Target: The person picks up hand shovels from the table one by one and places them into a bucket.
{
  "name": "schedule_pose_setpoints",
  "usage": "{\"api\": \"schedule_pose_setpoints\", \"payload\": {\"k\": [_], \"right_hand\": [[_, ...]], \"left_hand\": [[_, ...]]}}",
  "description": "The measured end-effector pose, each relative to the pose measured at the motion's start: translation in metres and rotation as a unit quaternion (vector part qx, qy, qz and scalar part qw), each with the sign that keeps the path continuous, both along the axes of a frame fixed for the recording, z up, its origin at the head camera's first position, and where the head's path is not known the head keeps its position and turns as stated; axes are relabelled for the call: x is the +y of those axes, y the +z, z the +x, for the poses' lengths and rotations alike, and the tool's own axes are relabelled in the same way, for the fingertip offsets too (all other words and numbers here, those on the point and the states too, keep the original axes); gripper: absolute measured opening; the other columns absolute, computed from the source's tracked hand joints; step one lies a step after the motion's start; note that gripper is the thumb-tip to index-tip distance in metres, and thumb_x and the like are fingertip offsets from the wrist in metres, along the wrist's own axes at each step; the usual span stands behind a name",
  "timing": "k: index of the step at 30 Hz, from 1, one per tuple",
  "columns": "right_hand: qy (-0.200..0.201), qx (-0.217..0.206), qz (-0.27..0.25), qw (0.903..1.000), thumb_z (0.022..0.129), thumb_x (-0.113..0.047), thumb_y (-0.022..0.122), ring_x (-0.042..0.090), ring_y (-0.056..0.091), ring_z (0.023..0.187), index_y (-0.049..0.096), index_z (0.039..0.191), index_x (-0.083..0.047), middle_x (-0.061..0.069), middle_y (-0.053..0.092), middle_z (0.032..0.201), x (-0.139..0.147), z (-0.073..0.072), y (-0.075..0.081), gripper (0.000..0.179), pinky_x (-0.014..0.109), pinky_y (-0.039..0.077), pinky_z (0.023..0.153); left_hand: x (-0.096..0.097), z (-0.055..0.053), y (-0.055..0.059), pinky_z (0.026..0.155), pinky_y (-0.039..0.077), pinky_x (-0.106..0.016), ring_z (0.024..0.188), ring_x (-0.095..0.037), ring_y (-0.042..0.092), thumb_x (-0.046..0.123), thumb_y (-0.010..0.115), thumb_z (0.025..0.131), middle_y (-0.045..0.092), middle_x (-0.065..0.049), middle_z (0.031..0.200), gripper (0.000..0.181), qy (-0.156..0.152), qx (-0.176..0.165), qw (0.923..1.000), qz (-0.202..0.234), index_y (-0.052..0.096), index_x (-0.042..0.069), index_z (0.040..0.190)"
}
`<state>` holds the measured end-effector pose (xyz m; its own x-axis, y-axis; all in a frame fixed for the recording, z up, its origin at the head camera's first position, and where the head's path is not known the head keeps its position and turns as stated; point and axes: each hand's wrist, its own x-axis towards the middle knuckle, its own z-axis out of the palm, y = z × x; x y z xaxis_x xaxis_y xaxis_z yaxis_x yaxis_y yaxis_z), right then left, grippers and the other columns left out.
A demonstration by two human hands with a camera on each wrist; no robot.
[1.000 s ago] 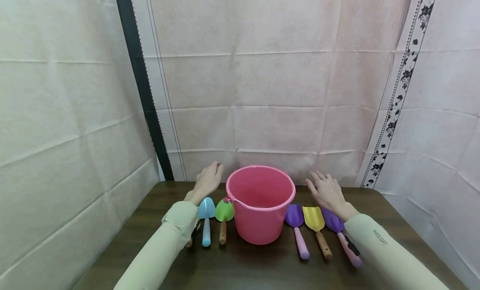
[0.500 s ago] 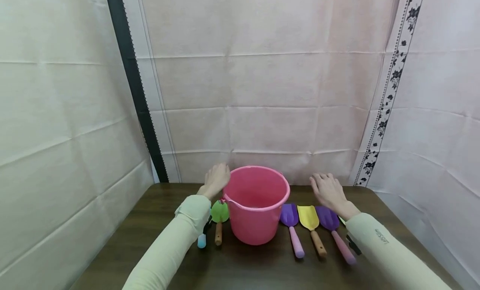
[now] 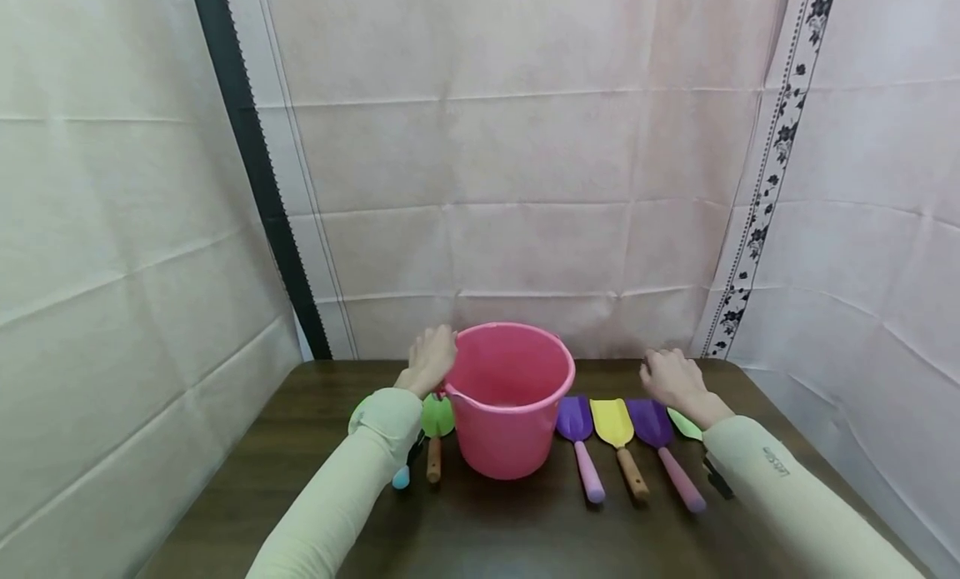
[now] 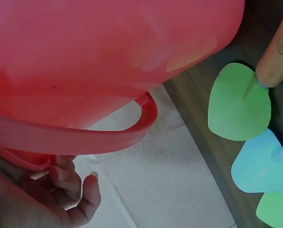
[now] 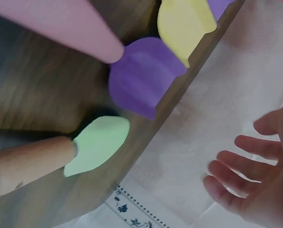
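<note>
A pink bucket (image 3: 504,446) stands upright on the dark wooden table. At its far left rim is my left hand (image 3: 431,358); in the left wrist view its fingers (image 4: 65,178) curl at the rim and grip it, beside the bucket's handle (image 4: 75,138). My right hand (image 3: 675,381) hovers above the table's far right part, holding nothing, with fingers loosely bent and spread in the right wrist view. Nearest to it lie a purple shovel (image 3: 651,421) with a pink handle and a light green trowel (image 5: 99,145) with a wooden handle.
Right of the bucket lie a yellow shovel (image 3: 612,421) and another purple shovel (image 3: 574,416). On its left are a green trowel (image 3: 437,414) and a blue trowel (image 4: 262,164), with another green blade (image 4: 277,209) beyond. Pale cloth (image 3: 525,187) hangs behind the table and at both sides.
My left hand has moved right onto the bucket's rim and closed there. The right hand has shifted a little right, uncovering the light green trowel, its fingers more bent.
</note>
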<state>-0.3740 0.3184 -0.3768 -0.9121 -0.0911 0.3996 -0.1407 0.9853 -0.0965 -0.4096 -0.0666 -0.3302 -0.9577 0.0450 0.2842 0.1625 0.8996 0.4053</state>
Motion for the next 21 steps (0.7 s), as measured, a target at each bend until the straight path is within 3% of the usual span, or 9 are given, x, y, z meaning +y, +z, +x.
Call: {"api": "schedule_pose_setpoints", "payload": {"k": [4, 7, 10, 15, 21], "right_hand": [[-0.027, -0.094, 0.0, 0.9952, 0.089, -0.019, 0.049, 0.041, 0.062, 0.081, 0.057, 0.081, -0.005, 0.021, 0.065, 0.087, 0.012, 0.005, 0.0, 0.018, 0.051, 0.046, 0.057], [-0.049, -0.173, -0.003, 0.9836, 0.089, -0.024, 0.05, 0.048, 0.061, 0.09, 0.061, 0.09, -0.001, 0.03, 0.064, 0.101, 0.019, 0.011, -0.002, 0.025, 0.055, 0.046, 0.062], [-0.062, -0.226, -0.004, 0.9722, 0.09, -0.029, 0.05, 0.053, 0.058, 0.096, 0.063, 0.102, 0.002, 0.034, 0.061, 0.11, 0.026, 0.016, -0.005, 0.035, 0.058, 0.046, 0.068], [-0.082, -0.262, -0.013, 0.9615, 0.092, -0.031, 0.05, 0.052, 0.058, 0.097, 0.061, 0.107, 0.005, 0.034, 0.06, 0.108, 0.035, 0.02, -0.014, 0.041, 0.058, 0.046, 0.076], [-0.08, -0.278, -0.014, 0.9572, 0.089, -0.033, 0.054, 0.039, 0.06, 0.084, 0.061, 0.095, 0.004, 0.028, 0.062, 0.094, 0.041, 0.024, -0.024, 0.039, 0.052, 0.047, 0.073]], "left_hand": [[0.002, -0.001, 0.001, 0.062, 0.046, -0.04, 0.071, -0.028, 0.061, 0.023, 0.044, 0.102, 0.063, -0.011, 0.074, 0.035, -0.008, 0.014, 0.9998, -0.009, 0.06, 0.008, 0.074], [0.003, -0.002, 0.0, 0.059, 0.045, -0.038, 0.069, -0.028, 0.061, 0.02, 0.047, 0.1, 0.064, -0.011, 0.072, 0.034, -0.011, 0.024, 0.9994, -0.025, 0.058, 0.007, 0.071], [0.004, -0.002, -0.001, 0.059, 0.045, -0.038, 0.068, -0.027, 0.061, 0.019, 0.048, 0.1, 0.063, -0.011, 0.072, 0.034, -0.007, 0.027, 0.9989, -0.037, 0.057, 0.008, 0.069], [0.002, -0.003, -0.001, 0.058, 0.045, -0.038, 0.066, -0.025, 0.06, 0.016, 0.049, 0.098, 0.062, -0.009, 0.07, 0.03, -0.01, 0.024, 0.9981, -0.055, 0.057, 0.009, 0.069], [0.002, -0.003, 0.0, 0.06, 0.046, -0.04, 0.066, -0.025, 0.06, 0.012, 0.051, 0.095, 0.062, -0.008, 0.07, 0.026, -0.013, 0.026, 0.9966, -0.077, 0.058, 0.009, 0.071]]}}
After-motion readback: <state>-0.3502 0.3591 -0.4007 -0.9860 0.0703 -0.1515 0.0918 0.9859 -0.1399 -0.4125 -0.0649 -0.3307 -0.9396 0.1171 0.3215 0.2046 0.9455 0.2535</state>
